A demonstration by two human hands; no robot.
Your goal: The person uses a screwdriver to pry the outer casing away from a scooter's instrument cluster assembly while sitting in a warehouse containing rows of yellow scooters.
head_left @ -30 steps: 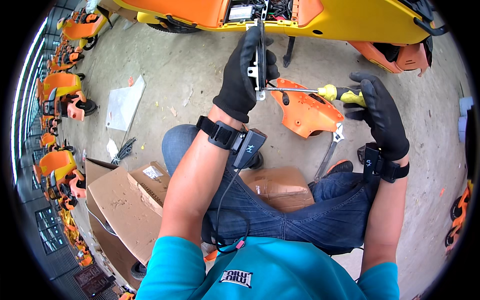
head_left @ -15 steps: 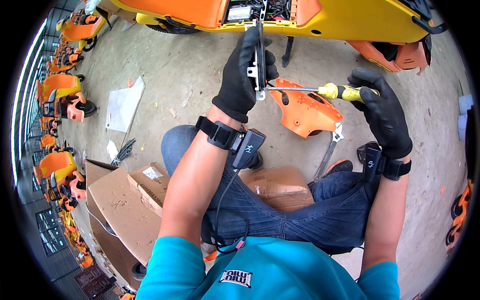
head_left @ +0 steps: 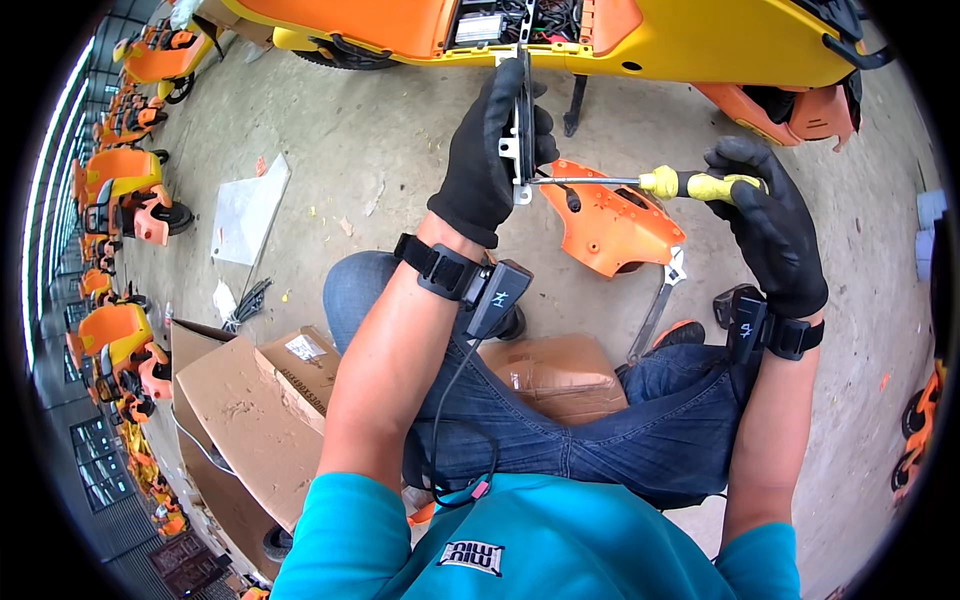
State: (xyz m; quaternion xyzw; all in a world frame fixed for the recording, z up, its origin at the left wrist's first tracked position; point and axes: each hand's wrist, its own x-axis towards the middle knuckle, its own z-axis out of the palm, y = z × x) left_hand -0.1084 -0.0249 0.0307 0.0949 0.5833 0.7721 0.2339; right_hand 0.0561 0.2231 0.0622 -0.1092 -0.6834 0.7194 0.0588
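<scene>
My left hand, in a black glove, is closed round a flat dark plate-like part with metal brackets, held on edge. In my gloved right hand is a screwdriver with a yellow and black handle. Its shaft lies level, and the tip meets the lower end of the plate-like part by a bracket. Whether a screw sits at the tip is too small to tell. Below the shaft an orange plastic cover lies on the floor, with an adjustable wrench against its near edge.
A yellow and orange scooter stands just ahead, its wiring compartment uncovered and its kickstand down. One cardboard box sits between my legs; open cartons stand at left. A clear sheet lies on the floor. More scooters line the left.
Both hands have shifted very slightly, with the plate-like part a touch lower and to the right. My right fingers have moved a little on the screwdriver handle.
</scene>
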